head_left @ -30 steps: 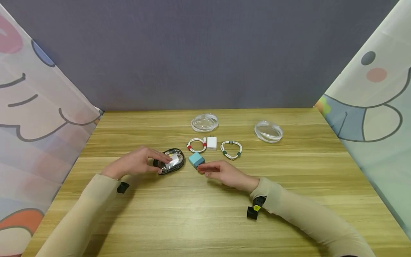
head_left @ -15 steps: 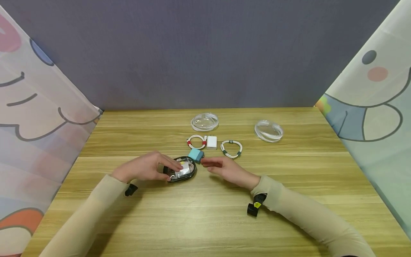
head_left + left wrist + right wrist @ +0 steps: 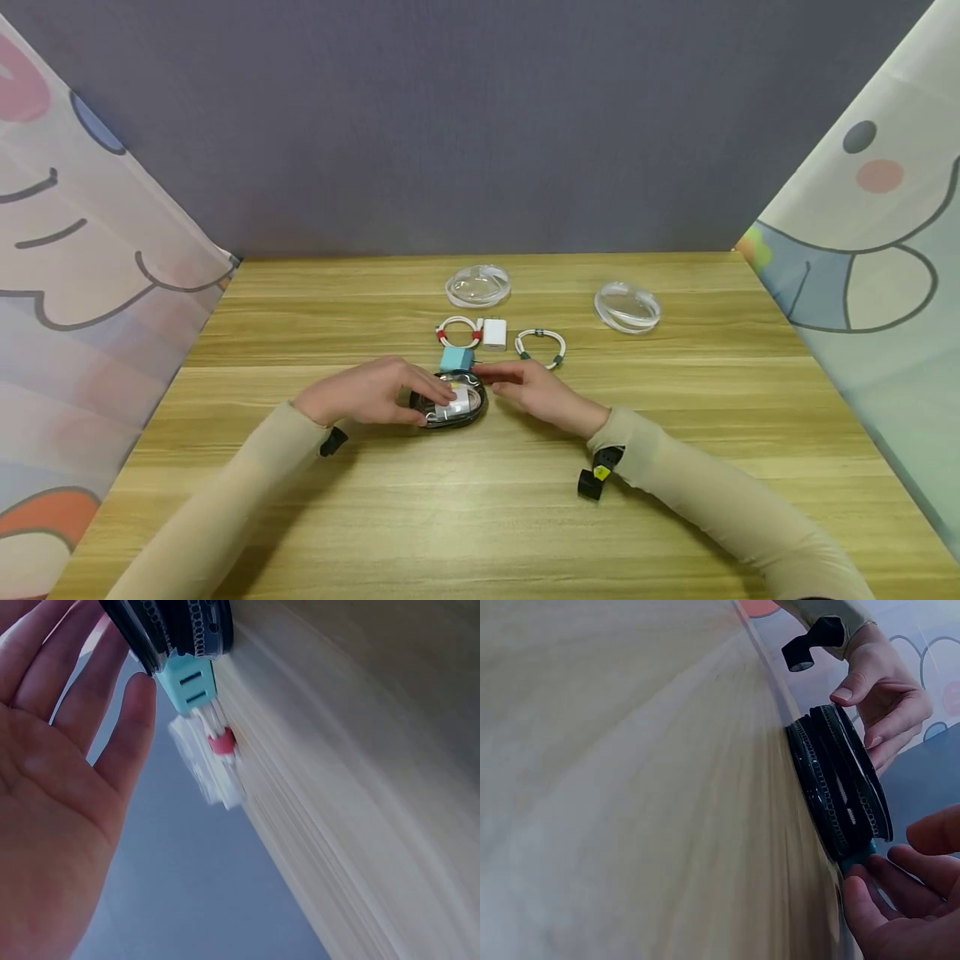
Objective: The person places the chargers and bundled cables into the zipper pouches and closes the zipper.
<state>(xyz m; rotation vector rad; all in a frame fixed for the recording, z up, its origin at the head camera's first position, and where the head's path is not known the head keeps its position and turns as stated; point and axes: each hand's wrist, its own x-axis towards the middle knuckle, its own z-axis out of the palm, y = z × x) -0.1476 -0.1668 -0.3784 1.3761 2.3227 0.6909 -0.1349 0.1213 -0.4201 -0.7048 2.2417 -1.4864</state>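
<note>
"Case point(image 3: 459, 407), black-rimmed and clear-topped. Where, and how to handle?"

"Apparently flat on the table point(image 3: 420, 517), at about 7 o'clock from the middle of the head view. Looks light; probably firm round the zipped rim, slicker and more flexible across the shiny top. Probably not very fragile."

"Where to take hold?"

"Best by the rim, at 9 and 3 o'clock, without pressing hard on the clear middle."

"And the left hand point(image 3: 371, 390)?"

"Over the case's 9 o'clock side, thumb at the near edge, fingers across the top. Grips the case lightly, to judge by the pose."

"Right hand point(image 3: 542, 393)?"

"At 3 o'clock, fingers loosely extended toward 10, thumb apart, apparently gripping nothing. Fingertips close to the rim and the blue charger point(image 3: 456, 359); cannot tell about contact."

"Farther out?"

"Blue charger just beyond at 12, then red-tied cable point(image 3: 461, 332); white charger point(image 3: 495, 334) at 1, green-tied cable point(image 3: 540, 357) at 2."
</note>
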